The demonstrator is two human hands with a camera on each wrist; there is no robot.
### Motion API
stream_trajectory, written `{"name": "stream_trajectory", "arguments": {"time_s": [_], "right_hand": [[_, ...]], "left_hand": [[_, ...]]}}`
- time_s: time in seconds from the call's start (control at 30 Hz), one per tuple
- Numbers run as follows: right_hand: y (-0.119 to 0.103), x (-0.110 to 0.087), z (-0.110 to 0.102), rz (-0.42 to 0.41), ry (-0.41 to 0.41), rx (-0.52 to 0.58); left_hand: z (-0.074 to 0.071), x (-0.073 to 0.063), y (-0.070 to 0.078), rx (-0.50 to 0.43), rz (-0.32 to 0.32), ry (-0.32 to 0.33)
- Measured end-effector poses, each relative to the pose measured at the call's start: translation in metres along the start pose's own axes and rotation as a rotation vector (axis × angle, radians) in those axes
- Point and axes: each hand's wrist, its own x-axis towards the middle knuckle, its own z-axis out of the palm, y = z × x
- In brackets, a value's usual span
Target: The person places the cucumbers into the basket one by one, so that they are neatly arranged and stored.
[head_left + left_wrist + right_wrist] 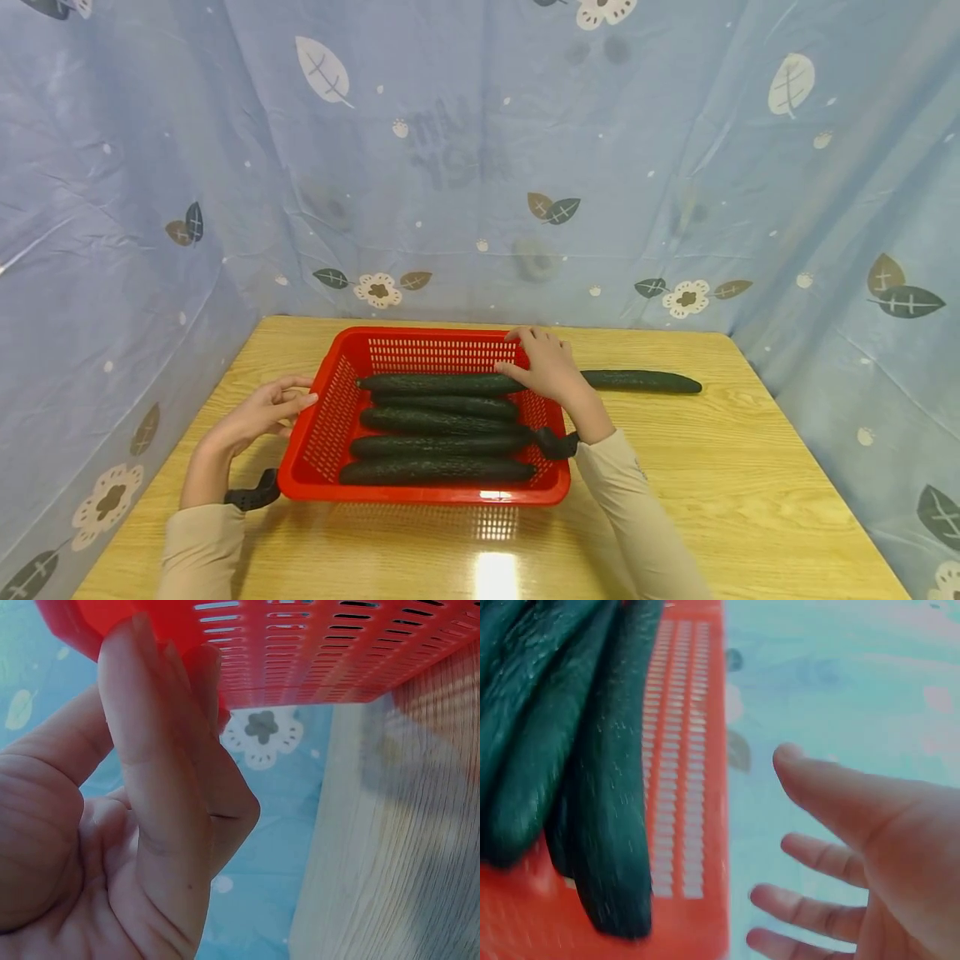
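A red plastic basket (420, 497) with slotted walls holds several long dark green cucumbers (442, 423), lying side by side. My left hand (258, 414) grips the basket's left rim, its bent fingers (150, 727) against the red edge in the left wrist view. Over the basket's far right corner is my right hand (551, 367), thumb and fingers spread. In the right wrist view that hand (877, 862) holds nothing and shows beside the basket rim (716, 787). One more cucumber (645, 381) lies on the table to the right, its left end hidden behind the right hand.
The wooden table (720, 492) extends to both sides of the basket, with a bright reflection near its front. A blue curtain (450, 167) with leaf and flower prints hangs along the back and both sides. Dark straps (255, 492) sit at both wrists.
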Motion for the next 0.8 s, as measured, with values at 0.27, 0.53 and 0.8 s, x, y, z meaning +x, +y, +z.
{"name": "stream_trajectory", "arguments": {"time_s": [0.27, 0.53, 0.8], "right_hand": [[0.023, -0.015, -0.02, 0.018, 0.055, 0.06], [0.052, -0.024, -0.022, 0.064, 0.083, 0.04], [0.088, -0.033, -0.014, 0.114, 0.095, -0.012]], "left_hand": [[0.0, 0.0, 0.0, -0.004, 0.003, -0.003], [0.0, 0.001, -0.001, -0.002, -0.004, 0.005], [0.0, 0.0, 0.0, -0.017, -0.006, -0.003]]}}
